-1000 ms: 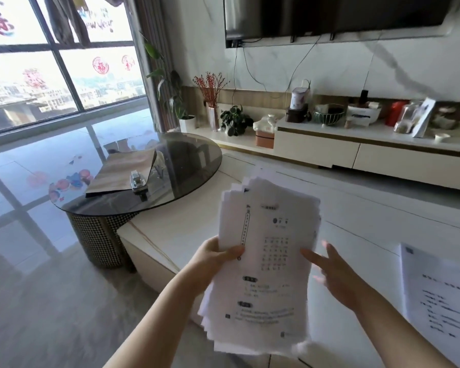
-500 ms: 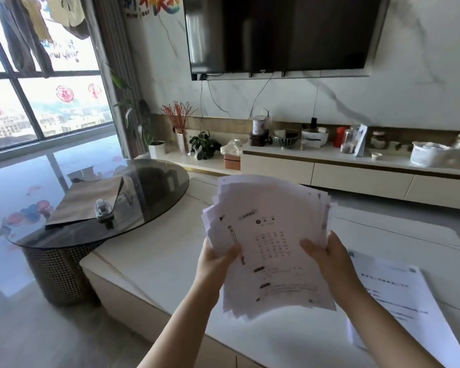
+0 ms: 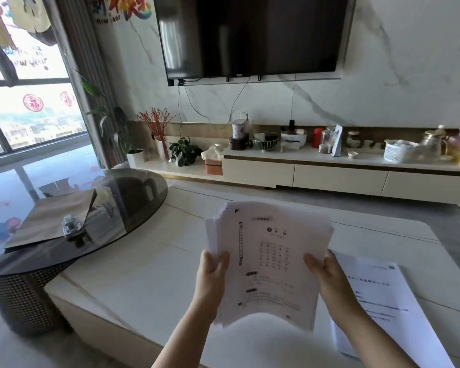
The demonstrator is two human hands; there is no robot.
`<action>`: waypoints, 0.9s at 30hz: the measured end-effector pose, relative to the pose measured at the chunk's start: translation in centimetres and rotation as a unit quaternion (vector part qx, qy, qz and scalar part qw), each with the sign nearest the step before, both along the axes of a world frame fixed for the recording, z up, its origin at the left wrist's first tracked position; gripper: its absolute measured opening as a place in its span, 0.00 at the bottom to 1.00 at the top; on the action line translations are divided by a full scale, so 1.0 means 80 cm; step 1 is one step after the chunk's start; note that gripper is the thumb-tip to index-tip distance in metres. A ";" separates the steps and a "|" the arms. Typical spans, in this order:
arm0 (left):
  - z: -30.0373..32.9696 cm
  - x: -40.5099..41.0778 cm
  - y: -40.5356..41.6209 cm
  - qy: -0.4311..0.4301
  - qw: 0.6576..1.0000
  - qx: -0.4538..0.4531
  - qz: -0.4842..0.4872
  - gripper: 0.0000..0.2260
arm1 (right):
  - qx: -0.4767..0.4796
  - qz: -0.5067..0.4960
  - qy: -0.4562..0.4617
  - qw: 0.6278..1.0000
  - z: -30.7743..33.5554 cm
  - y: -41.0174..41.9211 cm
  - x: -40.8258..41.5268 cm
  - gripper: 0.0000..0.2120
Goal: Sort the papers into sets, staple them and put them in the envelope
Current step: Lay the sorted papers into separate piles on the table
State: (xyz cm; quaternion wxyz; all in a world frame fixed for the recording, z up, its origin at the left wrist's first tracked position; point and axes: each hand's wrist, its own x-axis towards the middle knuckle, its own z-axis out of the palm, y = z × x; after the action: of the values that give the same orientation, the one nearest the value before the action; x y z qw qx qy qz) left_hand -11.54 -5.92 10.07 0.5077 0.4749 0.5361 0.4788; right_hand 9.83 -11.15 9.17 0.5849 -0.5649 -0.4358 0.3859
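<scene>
Papers (image 3: pixel 270 264) hang above the white table (image 3: pixel 144 274) — we see left hand (image 3: pixel 210 274) and right hand (image 3: pixel 327 274) gripping their sides. Envelope (image 3: pixel 51 221) lies on the round table's (image 3: pixel 133 197) left edge — stapler (image 3: pixel 71 225) atop.

Bright window daylight, soft wide-angle blur

Both hands hold a fanned stack of papers (image 3: pixel 270 264) above the white surface (image 3: pixel 133 277): left hand (image 3: pixel 211 272) and right hand (image 3: pixel 327 272) at its side edges; another sheet (image 3: pixel 385 309) lies rightward; a stapler (image 3: pixel 71 226) sits on the brown envelope (image 3: pixel 48 221)
</scene>
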 end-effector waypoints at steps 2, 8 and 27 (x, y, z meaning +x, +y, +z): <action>0.003 -0.004 0.001 -0.013 1.000 0.014 -0.022 0.10 | 0.013 0.004 0.019 1.000 0.005 0.000 0.006 0.11; 0.000 0.014 0.003 -0.024 0.999 0.014 -0.040 0.14 | 0.006 0.014 -0.007 1.000 0.003 0.011 -0.003 0.14; -0.001 0.032 -0.005 0.066 0.998 0.010 -0.008 0.00 | -0.024 -0.005 -0.018 1.000 0.023 -0.010 0.007 0.09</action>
State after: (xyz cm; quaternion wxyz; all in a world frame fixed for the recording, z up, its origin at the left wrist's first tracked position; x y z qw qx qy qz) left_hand -8.97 -6.35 9.96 0.4700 0.5149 0.5597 0.4480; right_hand 10.35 -11.92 11.04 0.5654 -0.5876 -0.4341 0.3829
